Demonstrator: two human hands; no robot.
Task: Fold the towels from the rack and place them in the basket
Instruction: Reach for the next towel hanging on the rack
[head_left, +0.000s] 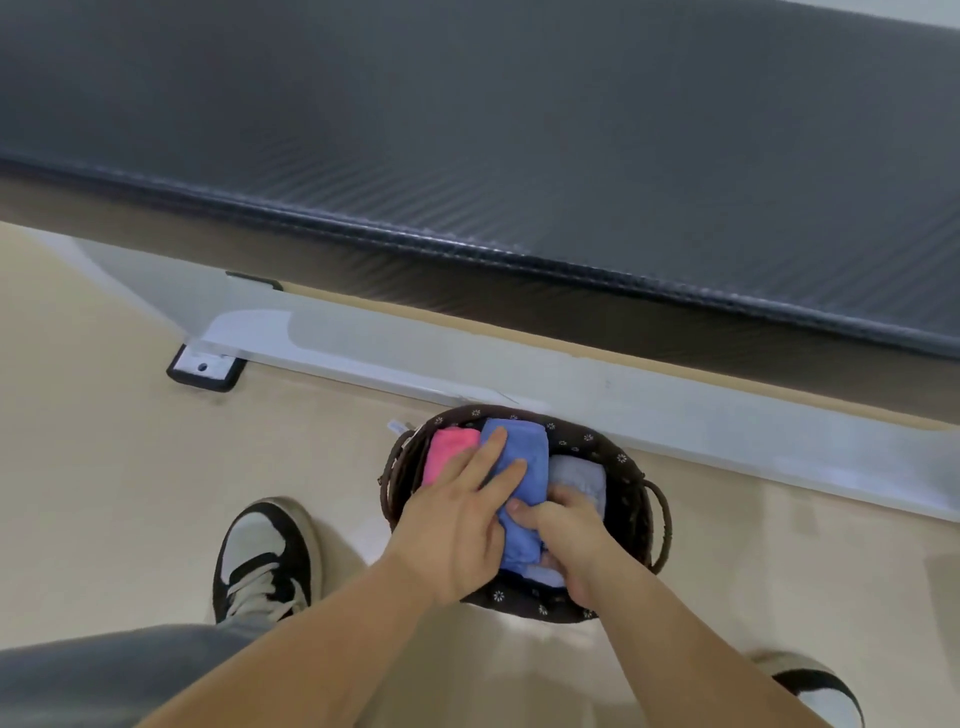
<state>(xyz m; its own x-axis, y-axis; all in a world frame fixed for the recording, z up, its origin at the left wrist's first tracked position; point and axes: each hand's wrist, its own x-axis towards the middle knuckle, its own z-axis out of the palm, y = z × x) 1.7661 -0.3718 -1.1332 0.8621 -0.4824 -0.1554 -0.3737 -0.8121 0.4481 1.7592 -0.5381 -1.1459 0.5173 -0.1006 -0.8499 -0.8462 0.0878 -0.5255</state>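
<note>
A dark brown wicker basket (631, 499) with a flower-print lining stands on the floor below me. Three folded towels lie side by side in it: a pink towel (449, 449) on the left, a blue towel (524, 467) in the middle and a pale grey towel (579, 475) on the right. My left hand (457, 525) lies flat on the blue towel, fingers spread and pressing down. My right hand (569, 540) grips the near right edge of the blue towel, fingers curled around it. No rack is in view.
A dark table top (519, 130) fills the upper part of the view, its white leg frame (415, 358) running along the beige floor right behind the basket. My black-and-white shoes (265, 556) stand left and right of the basket.
</note>
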